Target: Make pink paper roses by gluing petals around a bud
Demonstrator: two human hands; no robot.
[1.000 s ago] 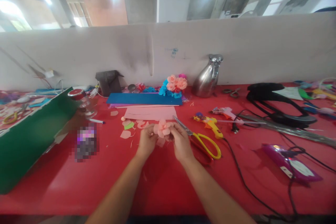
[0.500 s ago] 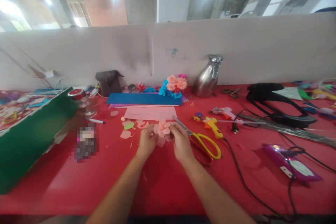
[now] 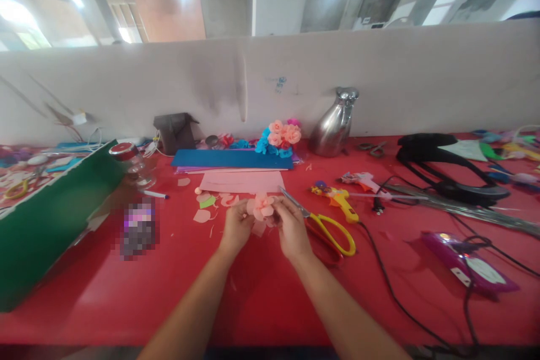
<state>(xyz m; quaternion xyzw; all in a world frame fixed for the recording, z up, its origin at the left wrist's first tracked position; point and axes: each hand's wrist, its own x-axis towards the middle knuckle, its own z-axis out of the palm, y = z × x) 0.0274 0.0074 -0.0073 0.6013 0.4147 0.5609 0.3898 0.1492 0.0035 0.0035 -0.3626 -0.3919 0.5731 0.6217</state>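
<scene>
Between my two hands is a pale pink paper flower [image 3: 261, 206] with rounded petals, held just above the table. My left hand [image 3: 237, 226] pinches its left side, while my right hand [image 3: 292, 226] has its fingertips closed on the right side. Beyond the flower lies a pink paper sheet [image 3: 242, 181]. Pink petal cutouts [image 3: 202, 215] and a green scrap [image 3: 207, 201] are scattered left of my left hand. Scissors [image 3: 324, 225] with yellow and red handles rest right of my right hand, blades pointing away from me.
A yellow glue gun [image 3: 343, 203] and its cord lie on the red table [image 3: 261, 304], near a purple power strip [image 3: 468, 264]. Behind are finished paper flowers [image 3: 283, 136] and a steel jug [image 3: 335, 124]. A green board [image 3: 54, 225] and a glass jar [image 3: 137, 166] stand left.
The flower has turned slightly between my fingers. Both hands keep nearly the same place and hold; the things on the table have not moved.
</scene>
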